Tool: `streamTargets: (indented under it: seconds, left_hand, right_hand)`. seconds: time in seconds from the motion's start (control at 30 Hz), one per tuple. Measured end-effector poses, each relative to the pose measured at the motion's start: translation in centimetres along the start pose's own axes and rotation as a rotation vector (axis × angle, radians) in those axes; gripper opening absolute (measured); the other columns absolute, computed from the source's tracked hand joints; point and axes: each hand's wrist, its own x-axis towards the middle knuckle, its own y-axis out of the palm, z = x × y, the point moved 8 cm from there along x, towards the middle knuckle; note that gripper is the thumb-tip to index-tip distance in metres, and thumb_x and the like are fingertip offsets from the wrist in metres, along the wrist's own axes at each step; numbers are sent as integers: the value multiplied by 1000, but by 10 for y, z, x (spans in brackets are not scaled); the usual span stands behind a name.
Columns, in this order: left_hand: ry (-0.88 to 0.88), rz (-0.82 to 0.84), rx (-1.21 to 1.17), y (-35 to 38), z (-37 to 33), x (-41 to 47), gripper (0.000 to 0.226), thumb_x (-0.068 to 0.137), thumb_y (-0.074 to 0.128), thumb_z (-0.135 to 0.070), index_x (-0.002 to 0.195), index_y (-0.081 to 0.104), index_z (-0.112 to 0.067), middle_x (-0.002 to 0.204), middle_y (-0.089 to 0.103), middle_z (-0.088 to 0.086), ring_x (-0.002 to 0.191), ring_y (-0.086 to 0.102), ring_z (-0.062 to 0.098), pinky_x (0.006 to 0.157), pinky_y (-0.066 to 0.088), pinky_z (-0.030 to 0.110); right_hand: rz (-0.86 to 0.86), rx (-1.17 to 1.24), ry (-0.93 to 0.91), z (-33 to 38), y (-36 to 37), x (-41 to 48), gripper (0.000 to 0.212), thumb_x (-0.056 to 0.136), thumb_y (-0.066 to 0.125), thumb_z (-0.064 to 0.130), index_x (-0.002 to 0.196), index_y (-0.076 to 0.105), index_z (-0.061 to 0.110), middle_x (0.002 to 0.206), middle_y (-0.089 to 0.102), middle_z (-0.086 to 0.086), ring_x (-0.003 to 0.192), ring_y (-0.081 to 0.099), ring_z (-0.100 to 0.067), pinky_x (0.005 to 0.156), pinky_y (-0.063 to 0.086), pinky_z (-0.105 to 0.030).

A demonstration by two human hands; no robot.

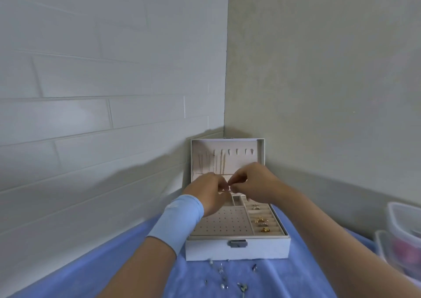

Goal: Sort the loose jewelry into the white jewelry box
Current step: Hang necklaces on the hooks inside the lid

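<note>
Left hand, right hand — pinching a tiny piece over the jewelry box.

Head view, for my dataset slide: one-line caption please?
Left hand and right hand bring pinched fingertips together over the open white jewelry box; loose silver pieces lie on the blue cloth.

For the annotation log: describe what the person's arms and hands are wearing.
A light blue fabric wrist band wraps the left arm just behind the left hand. The right arm and right hand are bare: no sleeve, glove or watch shows. Rings, if any, are too blurred to tell.
</note>
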Motion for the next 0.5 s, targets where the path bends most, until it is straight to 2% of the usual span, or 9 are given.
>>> streamTargets:
  seconds: [0.07,0.13,0.23,0.27,0.33,0.37,0.43,0.5]
  left_hand:
    - [-5,-5,-1,1,-10,-19,25,95,53,-39,110,69,-26,117,58,-5,104,58,17,85,44,28]
    - [1,8,-3,4,-18,-38,23,94,54,-38,104,70,-25,112,61,-5,101,60,18,85,46,28]
    - [-23,90,-34,20,-26,-67,14,91,57,-36,96,67,-28,102,67,-10,96,62,16,87,50,32]
    - [-30,127,-46,27,-30,-76,13,90,58,-37,96,67,-29,101,68,-11,95,63,15,87,51,32]
    - [-30,203,-55,42,-39,-93,14,90,59,-38,96,67,-28,102,68,-10,96,63,16,90,52,34]
    - [-17,240,-45,50,-46,-102,15,90,60,-37,98,68,-27,103,68,-8,96,63,16,91,52,35]
    - [19,302,-28,65,-61,-118,14,89,62,-32,97,70,-23,100,69,-4,91,61,17,92,51,33]
    - [36,356,-16,83,-71,-130,12,86,64,-29,90,72,-20,94,70,1,82,57,16,91,52,32]
  right_hand:
    - [97,6,-9,4,4,-26,14,89,69,13,96,80,17,78,75,4,50,62,2,55,48,-14]
    - [189,-21,9,4,8,-54,15,89,68,15,97,80,19,78,76,6,55,67,-6,56,48,-16]
    - [312,-90,47,-3,17,-93,15,89,69,17,99,78,23,62,70,15,54,64,-3,51,40,-18]
    - [350,-110,60,-6,21,-105,14,89,69,17,99,78,25,63,70,16,56,66,-2,51,41,-18]
    - [418,-157,76,-13,27,-125,13,89,71,21,96,77,30,76,74,16,71,73,-5,59,49,-20]
    - [446,-189,86,-18,30,-133,12,87,71,23,94,77,32,82,76,12,76,74,-6,68,54,-24]
    - [486,-276,107,-29,35,-148,11,84,73,28,92,78,34,87,78,5,77,72,-3,89,56,-31]
    - [505,-336,110,-37,40,-162,12,80,77,29,91,79,34,87,78,3,70,69,-2,95,55,-32]
